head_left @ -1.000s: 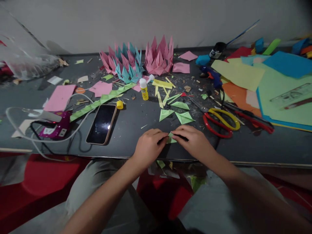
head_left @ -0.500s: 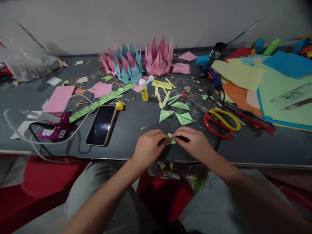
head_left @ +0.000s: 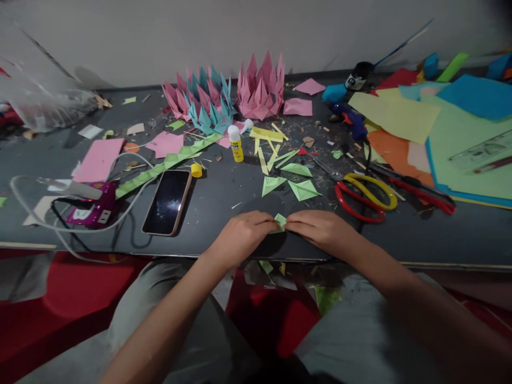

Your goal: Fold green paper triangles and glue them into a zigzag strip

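A small piece of green folded paper (head_left: 280,220) lies at the table's front edge between my hands. My left hand (head_left: 248,234) is closed, its fingers pressing the paper from the left. From the right, my right hand (head_left: 316,229) pinches the same piece; both thumbs are mostly hidden. Just beyond lie folded green triangles: one on the left (head_left: 272,185), one on the right (head_left: 304,190) and one behind (head_left: 296,169). A yellow glue stick (head_left: 236,145) stands uncapped farther back, with its yellow cap (head_left: 196,170) to the left.
A phone (head_left: 167,202) and a purple power adapter (head_left: 98,202) with cables sit on the left. Scissors (head_left: 364,198), pliers (head_left: 430,197) and a glue gun (head_left: 350,120) lie on the right. Pink and blue folded-paper crowns (head_left: 262,90) stand at the back. Coloured sheets (head_left: 472,154) cover the far right.
My fingers have flattened and stretched out along the green paper, pressing it from both sides. The camera view has shifted slightly; the other things lie where they were.
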Available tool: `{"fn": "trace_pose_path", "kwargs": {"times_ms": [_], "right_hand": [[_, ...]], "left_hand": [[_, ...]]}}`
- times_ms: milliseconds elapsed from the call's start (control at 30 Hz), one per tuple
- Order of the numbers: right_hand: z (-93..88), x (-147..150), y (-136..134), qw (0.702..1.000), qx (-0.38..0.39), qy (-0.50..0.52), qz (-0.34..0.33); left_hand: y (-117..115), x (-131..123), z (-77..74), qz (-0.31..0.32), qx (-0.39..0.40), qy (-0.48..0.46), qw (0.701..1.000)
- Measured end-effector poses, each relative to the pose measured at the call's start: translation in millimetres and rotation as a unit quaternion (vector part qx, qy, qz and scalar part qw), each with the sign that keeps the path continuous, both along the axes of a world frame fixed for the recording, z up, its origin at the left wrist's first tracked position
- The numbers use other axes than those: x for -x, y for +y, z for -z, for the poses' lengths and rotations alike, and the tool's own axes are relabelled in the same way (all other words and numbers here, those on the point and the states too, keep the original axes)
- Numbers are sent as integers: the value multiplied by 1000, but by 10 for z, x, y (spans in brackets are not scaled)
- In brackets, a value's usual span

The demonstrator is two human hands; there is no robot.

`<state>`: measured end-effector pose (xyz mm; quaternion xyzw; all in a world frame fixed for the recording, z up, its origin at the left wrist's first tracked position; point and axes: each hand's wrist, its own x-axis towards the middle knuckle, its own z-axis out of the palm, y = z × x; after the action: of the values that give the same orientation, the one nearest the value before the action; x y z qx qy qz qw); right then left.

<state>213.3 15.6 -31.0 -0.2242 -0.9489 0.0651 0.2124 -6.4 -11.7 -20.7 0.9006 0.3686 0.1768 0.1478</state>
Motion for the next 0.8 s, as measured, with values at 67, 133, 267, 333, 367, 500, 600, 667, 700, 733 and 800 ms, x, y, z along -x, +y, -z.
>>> {"fn": "trace_pose_path", "kwargs": {"times_ms": [67, 133, 267, 333, 367, 500, 600, 667, 700, 733, 800], "right_hand": [[-15, -2, -9, 1000, -22, -21, -8], [-26, 0, -15, 999, -30, -42, -12], [-19, 10, -11, 997, -51, -54, -16], [-5, 21, -3, 997, -64, -39, -22], [3, 27, 0, 997, -69, -27, -28], [26, 49, -13, 997, -63, 3, -36], [29, 40, -64, 999, -44, 13, 23], [28, 17, -104, 997, -43, 28, 60], [28, 2, -122, 996, -45, 33, 72], [29, -13, -136, 995, -46, 36, 80], [37, -36, -154, 995, -46, 35, 87]], "left_hand": [[-11, 2, -2, 11, -14, 13, 1000], [-15, 3, -6, 15, -29, 24, 999], [-17, -8, -25, 16, -51, 66, 996], [-39, -39, -40, 11, -65, 100, 993], [-59, -63, -48, 6, -74, 118, 990], [-198, -183, -60, -48, -104, 168, 979], [-303, -232, -37, -108, -114, 158, 975], [-348, -227, -13, -130, -110, 142, 975], [-361, -216, 0, -136, -105, 134, 976], [-369, -201, 13, -140, -98, 127, 977], [-376, -162, 41, -143, -81, 110, 980]]}}
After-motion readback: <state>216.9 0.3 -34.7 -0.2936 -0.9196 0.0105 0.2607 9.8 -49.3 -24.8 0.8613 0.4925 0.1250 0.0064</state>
